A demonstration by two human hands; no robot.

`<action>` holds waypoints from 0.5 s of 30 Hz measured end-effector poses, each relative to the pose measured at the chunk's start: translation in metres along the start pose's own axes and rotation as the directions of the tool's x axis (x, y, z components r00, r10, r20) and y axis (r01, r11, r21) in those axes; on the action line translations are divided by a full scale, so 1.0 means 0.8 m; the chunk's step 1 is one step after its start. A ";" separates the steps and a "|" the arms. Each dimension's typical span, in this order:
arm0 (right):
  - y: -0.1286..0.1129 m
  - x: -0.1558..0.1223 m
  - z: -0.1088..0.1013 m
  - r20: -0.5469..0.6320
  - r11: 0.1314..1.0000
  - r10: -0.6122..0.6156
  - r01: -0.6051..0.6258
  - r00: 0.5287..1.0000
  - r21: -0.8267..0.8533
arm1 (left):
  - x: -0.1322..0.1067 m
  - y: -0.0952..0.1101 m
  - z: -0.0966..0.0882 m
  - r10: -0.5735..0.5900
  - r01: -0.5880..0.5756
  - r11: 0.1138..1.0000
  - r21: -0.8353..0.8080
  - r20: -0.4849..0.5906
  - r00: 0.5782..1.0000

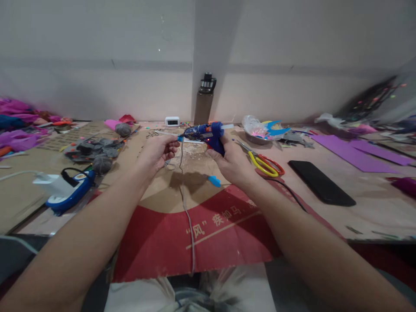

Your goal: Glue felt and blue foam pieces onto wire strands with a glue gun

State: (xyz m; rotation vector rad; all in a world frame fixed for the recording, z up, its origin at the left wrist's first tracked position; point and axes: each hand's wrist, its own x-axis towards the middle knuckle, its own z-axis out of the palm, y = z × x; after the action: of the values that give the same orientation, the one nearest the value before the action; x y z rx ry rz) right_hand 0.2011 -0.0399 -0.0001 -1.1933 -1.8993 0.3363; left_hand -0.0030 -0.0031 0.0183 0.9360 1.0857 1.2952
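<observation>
My right hand [231,157] is wrapped round the handle of a blue hot glue gun [212,138], with a clear glue stick [228,126] poking out of its back end. The gun's nozzle points left, close to the fingertips of my left hand [162,149]. Those fingers pinch a small blue piece [180,138] at the tip; whether the nozzle touches it I cannot tell. From there a grey cord [183,195] hangs down across the red and brown cardboard [149,242]. Another blue piece [214,181] lies on the cardboard below the gun.
Scissors [264,164] with yellow and red handles and a black phone [320,182] lie on the right. A bowl [256,138], a bottle [203,102] and a small white clock [172,121] stand behind. On the left are a blue power strip [71,190] and grey yarn balls [102,164].
</observation>
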 end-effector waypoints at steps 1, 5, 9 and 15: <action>0.000 0.000 0.000 -0.003 1.000 0.001 -0.001 1.000 0.004 | 0.000 0.000 0.000 0.000 0.000 1.000 -0.002 0.003 1.000; 0.000 0.000 0.000 -0.017 1.000 -0.029 0.029 0.999 0.008 | 0.000 0.000 0.000 0.007 -0.007 1.000 -0.005 0.004 1.000; -0.001 0.001 0.000 -0.015 0.999 -0.030 0.030 0.999 -0.024 | 0.000 0.000 0.000 0.018 -0.018 1.000 0.000 -0.001 1.000; -0.003 0.000 0.001 -0.018 0.999 -0.025 0.025 1.000 -0.028 | -0.001 0.000 0.001 0.015 -0.015 1.000 0.016 0.014 1.000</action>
State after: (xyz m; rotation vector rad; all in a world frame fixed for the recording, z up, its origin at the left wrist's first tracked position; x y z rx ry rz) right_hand 0.1990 -0.0411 0.0012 -1.1857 -1.9066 0.2854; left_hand -0.0022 -0.0039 0.0185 0.9657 1.0812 1.2921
